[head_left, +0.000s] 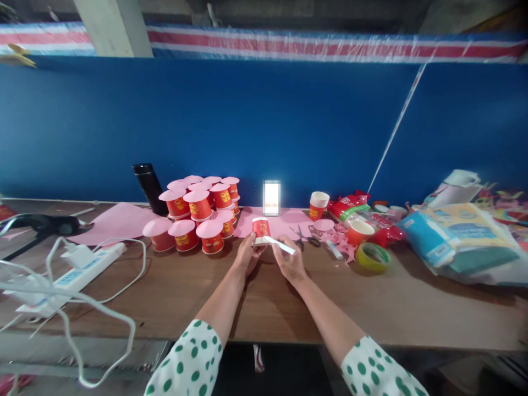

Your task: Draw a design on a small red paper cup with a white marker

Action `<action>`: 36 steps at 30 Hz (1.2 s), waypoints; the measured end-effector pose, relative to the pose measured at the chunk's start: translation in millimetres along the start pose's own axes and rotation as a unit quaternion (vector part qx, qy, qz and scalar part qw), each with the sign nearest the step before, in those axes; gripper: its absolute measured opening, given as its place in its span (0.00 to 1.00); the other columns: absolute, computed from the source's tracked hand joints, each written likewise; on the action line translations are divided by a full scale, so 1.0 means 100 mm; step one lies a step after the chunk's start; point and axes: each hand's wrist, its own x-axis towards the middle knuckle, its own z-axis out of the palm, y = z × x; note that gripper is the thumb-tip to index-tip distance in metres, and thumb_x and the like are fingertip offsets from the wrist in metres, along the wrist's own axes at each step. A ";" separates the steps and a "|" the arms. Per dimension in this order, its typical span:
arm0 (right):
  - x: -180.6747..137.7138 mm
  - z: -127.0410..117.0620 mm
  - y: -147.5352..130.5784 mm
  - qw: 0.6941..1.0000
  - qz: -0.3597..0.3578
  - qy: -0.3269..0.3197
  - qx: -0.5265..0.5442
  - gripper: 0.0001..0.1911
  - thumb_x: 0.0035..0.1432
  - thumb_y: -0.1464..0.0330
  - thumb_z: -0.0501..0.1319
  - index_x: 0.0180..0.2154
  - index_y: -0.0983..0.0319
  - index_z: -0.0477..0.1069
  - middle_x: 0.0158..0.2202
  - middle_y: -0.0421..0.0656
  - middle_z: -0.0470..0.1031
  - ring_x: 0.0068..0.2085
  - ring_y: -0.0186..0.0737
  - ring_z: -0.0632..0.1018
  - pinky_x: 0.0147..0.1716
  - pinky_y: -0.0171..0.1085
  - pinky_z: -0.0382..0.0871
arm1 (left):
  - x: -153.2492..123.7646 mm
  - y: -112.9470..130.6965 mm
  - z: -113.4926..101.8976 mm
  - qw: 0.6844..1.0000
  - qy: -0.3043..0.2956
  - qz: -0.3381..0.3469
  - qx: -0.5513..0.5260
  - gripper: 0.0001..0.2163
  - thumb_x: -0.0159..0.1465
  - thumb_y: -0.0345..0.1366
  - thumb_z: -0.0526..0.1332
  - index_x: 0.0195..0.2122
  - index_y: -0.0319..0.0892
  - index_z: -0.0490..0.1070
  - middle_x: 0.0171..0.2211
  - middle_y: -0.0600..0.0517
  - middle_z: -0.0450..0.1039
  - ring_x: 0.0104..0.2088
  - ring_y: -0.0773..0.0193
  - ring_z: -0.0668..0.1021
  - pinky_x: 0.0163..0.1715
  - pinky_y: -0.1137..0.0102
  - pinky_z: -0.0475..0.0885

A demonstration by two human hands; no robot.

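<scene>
Head view: far left of the left hand, a white power strip (91, 269) lies on the table (173, 297), its blue markings too small to read. Nearer that hand, beyond its fingers to the left, are a pink sheet (119, 223), a black bottle (149, 187) and a cluster of red cups (183, 235) topped with pink discs; their gold emblems cannot be made out as words. The left hand (248, 254) grips a red paper cup (260, 227) by its side, fingers curled round it. Against the cup's lower edge is the end of a slim white stick (281, 245), pinched in the right hand (291, 265). Just beyond the right hand are scissors (301, 238); farther right come stacked cups (317, 206), pink scraps (348, 248), a white tube (334, 250), a roll of yellow-green tape (368, 266) and, well apart from the hand, a blue package (427, 234) with illegible print.
</scene>
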 end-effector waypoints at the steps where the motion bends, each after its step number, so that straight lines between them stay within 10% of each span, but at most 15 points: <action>1: 0.00 0.00 -0.01 1.000 -0.006 0.001 -0.005 0.08 0.58 0.65 0.56 0.37 0.61 0.72 0.35 0.45 0.76 0.35 0.41 0.76 0.37 0.37 0.70 | -0.01 0.00 0.01 1.000 -0.001 0.002 0.002 0.10 0.54 0.39 0.66 0.33 0.40 0.70 0.31 0.49 0.75 0.34 0.61 0.77 0.44 0.64 0.70; 36: 0.05 -0.02 0.10 0.991 0.101 0.044 0.072 0.13 0.57 0.58 0.57 0.31 0.62 0.70 0.27 0.43 0.75 0.28 0.38 0.74 0.27 0.35 0.66 | 0.03 -0.03 -0.02 1.000 0.004 0.004 0.000 0.13 0.54 0.41 0.66 0.36 0.39 0.71 0.35 0.47 0.77 0.38 0.59 0.78 0.46 0.62 0.69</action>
